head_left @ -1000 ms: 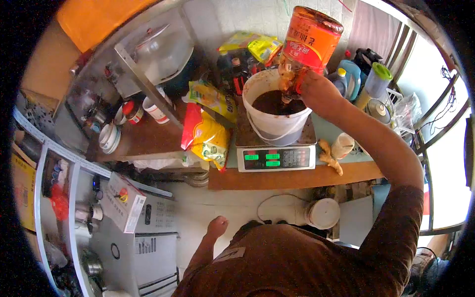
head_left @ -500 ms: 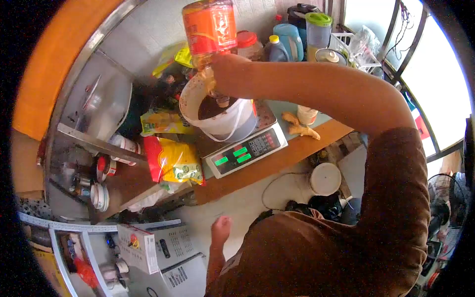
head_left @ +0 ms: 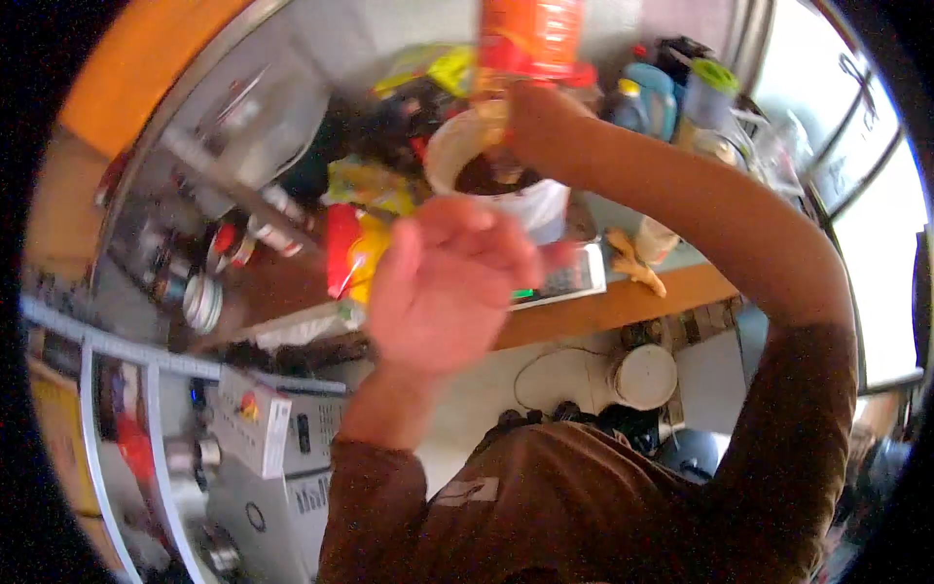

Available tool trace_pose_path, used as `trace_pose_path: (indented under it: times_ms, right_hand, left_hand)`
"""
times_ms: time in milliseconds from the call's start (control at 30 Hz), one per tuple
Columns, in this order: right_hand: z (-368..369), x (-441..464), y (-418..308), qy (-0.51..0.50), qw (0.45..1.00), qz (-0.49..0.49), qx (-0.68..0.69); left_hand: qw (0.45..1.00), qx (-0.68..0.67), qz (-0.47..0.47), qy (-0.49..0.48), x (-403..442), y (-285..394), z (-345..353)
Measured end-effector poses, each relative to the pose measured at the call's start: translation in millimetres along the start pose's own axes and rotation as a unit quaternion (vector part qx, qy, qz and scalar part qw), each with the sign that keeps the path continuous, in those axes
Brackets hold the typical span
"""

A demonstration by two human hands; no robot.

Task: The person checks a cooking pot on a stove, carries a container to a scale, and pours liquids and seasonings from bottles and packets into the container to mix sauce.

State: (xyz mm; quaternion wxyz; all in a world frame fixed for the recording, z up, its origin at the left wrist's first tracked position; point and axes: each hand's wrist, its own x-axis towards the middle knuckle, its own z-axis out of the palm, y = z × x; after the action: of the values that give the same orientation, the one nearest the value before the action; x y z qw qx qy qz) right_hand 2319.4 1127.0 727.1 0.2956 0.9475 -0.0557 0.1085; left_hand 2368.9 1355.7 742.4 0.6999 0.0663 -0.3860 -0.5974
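Observation:
My right hand (head_left: pixel 545 125) grips the neck of a large upside-down bottle with a red-orange label (head_left: pixel 530 39). The bottle's mouth points down into a white bucket (head_left: pixel 545 209) that holds dark brown contents. Under the bucket is a digital scale (head_left: pixel 574 280), its display partly hidden. Raised in front of the bucket and scale, my left hand (head_left: pixel 452 282) is blurred, palm up with its fingers apart and slightly curled, holding nothing. A red and yellow bag (head_left: pixel 352 253) lies just behind and left of it.
Ginger (head_left: pixel 634 265) and a small pale container (head_left: pixel 657 238) sit right of the scale. A blue jug (head_left: pixel 652 97) and a green-lidded container (head_left: pixel 710 92) stand behind. On the floor is a lidded white bucket (head_left: pixel 644 378). Metal shelving (head_left: pixel 156 428) rises at left.
My left hand has risen from low beside my body to in front of the scale. My right hand keeps the bottle tipped over the bucket. The camera view has shifted.

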Motion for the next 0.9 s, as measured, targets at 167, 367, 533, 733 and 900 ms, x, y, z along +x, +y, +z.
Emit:
trace_pose_path:
  times_ms: [167,367,533,733,900]
  right_hand:
    - [4.3,-19.4,0.4,-0.009,0.999,0.035,-0.019]
    - [13.8,-34.3,13.4,-0.035,0.997,0.065,-0.036]
    - [18.5,-33.7,22.1,-0.063,0.994,0.074,-0.057]
    - [16.0,-27.1,19.0,-0.079,0.992,0.081,-0.06]
    - [18.7,-32.4,15.8,-0.082,0.991,0.084,-0.06]
  left_hand:
    - [0.958,-0.25,-0.041,-0.135,17.6,-10.2,-16.0]
    - [0.859,-0.422,-0.069,-0.282,22.7,-27.6,40.5]
    - [0.851,-0.402,-0.035,-0.336,33.9,-41.2,53.4]
    - [0.863,-0.392,-0.025,-0.316,28.5,-38.3,50.2]
    - [0.869,-0.379,-0.026,-0.316,31.2,-42.0,51.0]
